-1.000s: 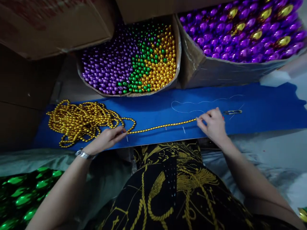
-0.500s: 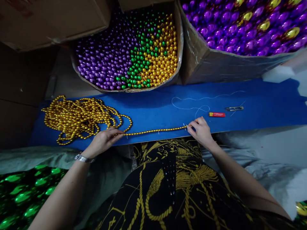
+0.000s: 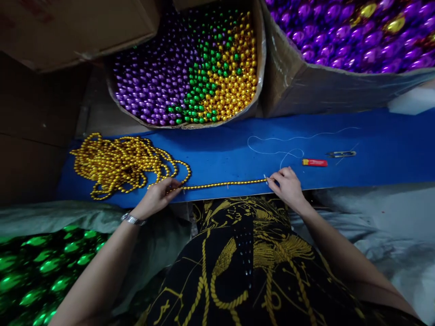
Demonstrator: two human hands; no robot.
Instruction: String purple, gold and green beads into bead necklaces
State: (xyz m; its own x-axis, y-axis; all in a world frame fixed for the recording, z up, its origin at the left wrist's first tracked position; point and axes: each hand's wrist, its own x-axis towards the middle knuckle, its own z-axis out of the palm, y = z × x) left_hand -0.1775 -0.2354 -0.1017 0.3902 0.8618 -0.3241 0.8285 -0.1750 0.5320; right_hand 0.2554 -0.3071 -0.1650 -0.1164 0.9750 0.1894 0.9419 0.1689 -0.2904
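A strand of gold beads (image 3: 222, 184) lies stretched along the front edge of the blue work surface (image 3: 217, 154). My left hand (image 3: 161, 194) pinches its left part, close to a heaped pile of gold bead strands (image 3: 115, 160). At the strand's right end, the fingers of my right hand (image 3: 285, 183) are closed on it, next to a small white piece (image 3: 265, 179). Beyond my right hand lies a thin pale thread (image 3: 272, 151). A red lighter (image 3: 314, 162) and a pair of thread snips (image 3: 341, 154) rest to its right.
Behind the surface stands a cardboard box (image 3: 261, 68) of purple, green and gold beads. Another box (image 3: 306, 90) of larger purple beads is at the right. A carton (image 3: 84, 31) overhangs the back left. Large green beads (image 3: 50, 267) sit below left.
The view has shifted, so most things appear slightly farther right. My left hand has come a little nearer my right hand along the bead strand; both hands keep their hold.
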